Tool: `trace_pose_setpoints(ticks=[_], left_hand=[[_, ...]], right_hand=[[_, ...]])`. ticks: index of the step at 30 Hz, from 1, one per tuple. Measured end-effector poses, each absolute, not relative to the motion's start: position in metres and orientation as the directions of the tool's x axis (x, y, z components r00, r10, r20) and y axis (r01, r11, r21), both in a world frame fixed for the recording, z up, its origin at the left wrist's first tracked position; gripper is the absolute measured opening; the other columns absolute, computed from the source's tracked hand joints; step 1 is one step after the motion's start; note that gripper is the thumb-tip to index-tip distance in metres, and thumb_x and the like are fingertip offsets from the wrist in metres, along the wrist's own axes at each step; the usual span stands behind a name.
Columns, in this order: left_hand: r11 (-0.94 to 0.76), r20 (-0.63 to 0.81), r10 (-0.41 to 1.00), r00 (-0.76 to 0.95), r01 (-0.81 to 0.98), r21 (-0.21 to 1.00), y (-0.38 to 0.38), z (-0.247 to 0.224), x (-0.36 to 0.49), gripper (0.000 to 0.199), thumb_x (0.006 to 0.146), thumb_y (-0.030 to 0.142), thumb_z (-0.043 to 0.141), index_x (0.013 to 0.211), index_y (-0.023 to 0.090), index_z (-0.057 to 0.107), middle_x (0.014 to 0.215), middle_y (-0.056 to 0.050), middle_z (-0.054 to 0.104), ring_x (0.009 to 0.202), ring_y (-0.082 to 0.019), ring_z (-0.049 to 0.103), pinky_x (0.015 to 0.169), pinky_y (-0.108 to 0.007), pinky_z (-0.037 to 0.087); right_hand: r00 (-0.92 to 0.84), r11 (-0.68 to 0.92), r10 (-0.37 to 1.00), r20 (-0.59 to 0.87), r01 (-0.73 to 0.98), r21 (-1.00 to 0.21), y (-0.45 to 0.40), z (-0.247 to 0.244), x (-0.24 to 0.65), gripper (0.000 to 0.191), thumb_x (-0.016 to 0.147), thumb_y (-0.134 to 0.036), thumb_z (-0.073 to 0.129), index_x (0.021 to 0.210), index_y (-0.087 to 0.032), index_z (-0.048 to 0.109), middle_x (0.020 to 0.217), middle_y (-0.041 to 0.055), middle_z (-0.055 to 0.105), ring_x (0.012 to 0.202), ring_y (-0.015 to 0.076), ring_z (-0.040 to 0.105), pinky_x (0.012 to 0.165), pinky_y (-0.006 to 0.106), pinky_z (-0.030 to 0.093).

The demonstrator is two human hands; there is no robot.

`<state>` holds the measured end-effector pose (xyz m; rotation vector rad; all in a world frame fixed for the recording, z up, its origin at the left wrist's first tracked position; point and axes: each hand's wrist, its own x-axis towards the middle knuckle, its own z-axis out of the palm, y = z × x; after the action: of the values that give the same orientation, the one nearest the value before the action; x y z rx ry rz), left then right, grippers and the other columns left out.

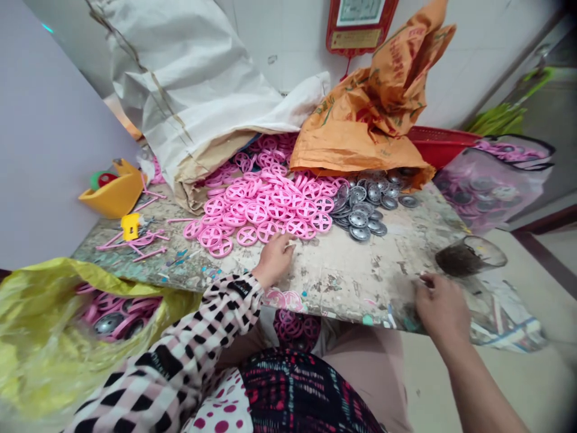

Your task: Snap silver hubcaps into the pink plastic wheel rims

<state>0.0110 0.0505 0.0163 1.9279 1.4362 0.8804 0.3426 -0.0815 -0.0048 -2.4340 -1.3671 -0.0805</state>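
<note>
A heap of pink plastic wheel rims with crossed spokes (pixel 256 210) spreads over the worktable. My left hand (pixel 276 260), in a checked sleeve, is at the heap's front edge, fingertips by the nearest rims and fingers slightly apart. No held piece shows in it. Grey round hubcap-like discs (pixel 360 216) lie in a pile to the right of the pink ones. At the table's front right edge, my right hand (pixel 442 308) is closed, thumb and fingers together and a little blurred; whatever they may pinch is too small to make out.
A white sack (pixel 198 78) and an orange bag (pixel 360 132) lie open behind the piles. A dark-filled clear cup (pixel 471 255) tilts at right. Pink sticks (pixel 148 252) and a yellow container (pixel 112 192) are left. A yellow bag (pixel 40 337) holds assembled wheels below.
</note>
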Motion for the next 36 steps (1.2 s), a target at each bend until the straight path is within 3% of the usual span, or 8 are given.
trace_pose_setpoints(ticks=[5, 9, 13, 17, 23, 30, 33, 36], left_hand=[[-0.298, 0.095, 0.954, 0.283, 0.875, 0.382, 0.076, 0.025, 0.022, 0.029, 0.087, 0.020, 0.047, 0.112, 0.020, 0.061, 0.109, -0.011, 0.052, 0.093, -0.024, 0.056, 0.079, -0.033, 0.042], [-0.351, 0.044, 0.935, 0.353, 0.895, 0.275, 0.076, 0.031, 0.025, 0.024, 0.088, 0.020, 0.044, 0.103, 0.018, 0.062, 0.105, -0.012, 0.054, 0.095, -0.025, 0.054, 0.079, -0.034, 0.041], [-0.477, 0.059, 0.874, 0.482, 0.831, 0.286, 0.049, 0.038, 0.018, 0.023, 0.089, 0.020, 0.043, 0.099, 0.019, 0.063, 0.101, -0.012, 0.053, 0.095, -0.026, 0.052, 0.080, -0.036, 0.040], [-0.557, 0.001, 0.812, 0.584, 0.774, 0.302, 0.010, 0.039, 0.009, 0.018, 0.086, 0.026, 0.050, 0.097, 0.021, 0.063, 0.095, -0.009, 0.052, 0.088, -0.024, 0.053, 0.076, -0.033, 0.042], [-0.399, 0.008, 0.897, 0.442, 0.801, 0.447, -0.002, 0.033, 0.012, 0.048, 0.084, 0.032, 0.053, 0.130, 0.023, 0.046, 0.109, -0.008, 0.047, 0.091, -0.023, 0.055, 0.079, -0.033, 0.044], [-0.248, -0.116, 0.923, 0.368, 0.796, 0.552, 0.015, 0.030, 0.019, 0.052, 0.069, 0.043, 0.070, 0.113, 0.021, 0.055, 0.105, -0.009, 0.051, 0.086, -0.025, 0.058, 0.072, -0.032, 0.043], [-0.208, -0.105, 0.936, 0.336, 0.769, 0.604, 0.011, 0.029, 0.019, 0.054, 0.067, 0.038, 0.072, 0.113, 0.021, 0.050, 0.097, -0.008, 0.058, 0.087, -0.026, 0.058, 0.071, -0.032, 0.042], [-0.136, -0.148, 0.938, 0.312, 0.727, 0.674, 0.007, 0.026, 0.020, 0.043, 0.072, 0.026, 0.067, 0.112, 0.022, 0.050, 0.081, -0.002, 0.060, 0.078, -0.021, 0.059, 0.070, -0.030, 0.042]], right_hand=[[0.505, -0.412, 0.819, 0.273, 0.848, -0.335, -0.088, -0.005, 0.334, 0.040, 0.085, -0.043, 0.039, 0.104, -0.017, 0.062, 0.102, 0.0124, 0.056, 0.087, 0.0259, 0.054, 0.075, 0.038, 0.042], [0.366, -0.232, 0.889, 0.276, 0.878, -0.418, -0.067, -0.002, 0.315, 0.035, 0.086, -0.041, 0.039, 0.095, -0.017, 0.064, 0.097, 0.0097, 0.059, 0.081, 0.0217, 0.055, 0.076, 0.034, 0.042], [0.304, -0.172, 0.922, 0.241, 0.877, -0.449, -0.028, 0.003, 0.304, 0.035, 0.088, -0.040, 0.040, 0.100, -0.017, 0.063, 0.098, 0.0089, 0.060, 0.084, 0.0214, 0.055, 0.079, 0.033, 0.041], [0.377, -0.280, 0.908, 0.181, 0.870, -0.405, 0.015, 0.006, 0.294, 0.046, 0.088, -0.044, 0.044, 0.122, -0.014, 0.055, 0.110, 0.0153, 0.055, 0.099, 0.0269, 0.053, 0.084, 0.036, 0.041], [0.506, -0.454, 0.859, 0.079, 0.823, -0.343, 0.053, 0.012, 0.280, 0.068, 0.081, -0.060, 0.051, 0.128, -0.011, 0.052, 0.114, 0.0207, 0.052, 0.103, 0.0336, 0.053, 0.082, 0.040, 0.043], [0.277, -0.261, 0.959, 0.059, 0.946, -0.194, 0.033, 0.018, 0.280, 0.056, 0.082, -0.054, 0.054, 0.122, -0.015, 0.057, 0.109, 0.0160, 0.056, 0.097, 0.0300, 0.057, 0.076, 0.036, 0.043], [0.237, -0.205, 0.966, 0.106, 0.946, -0.253, 0.021, 0.014, 0.282, 0.055, 0.082, -0.047, 0.056, 0.128, -0.017, 0.053, 0.115, 0.0142, 0.057, 0.098, 0.0281, 0.057, 0.075, 0.034, 0.043], [0.299, -0.205, 0.941, 0.157, 0.875, -0.439, 0.017, 0.008, 0.284, 0.049, 0.081, -0.041, 0.056, 0.124, -0.019, 0.057, 0.103, 0.0094, 0.063, 0.089, 0.0247, 0.058, 0.072, 0.032, 0.043]])
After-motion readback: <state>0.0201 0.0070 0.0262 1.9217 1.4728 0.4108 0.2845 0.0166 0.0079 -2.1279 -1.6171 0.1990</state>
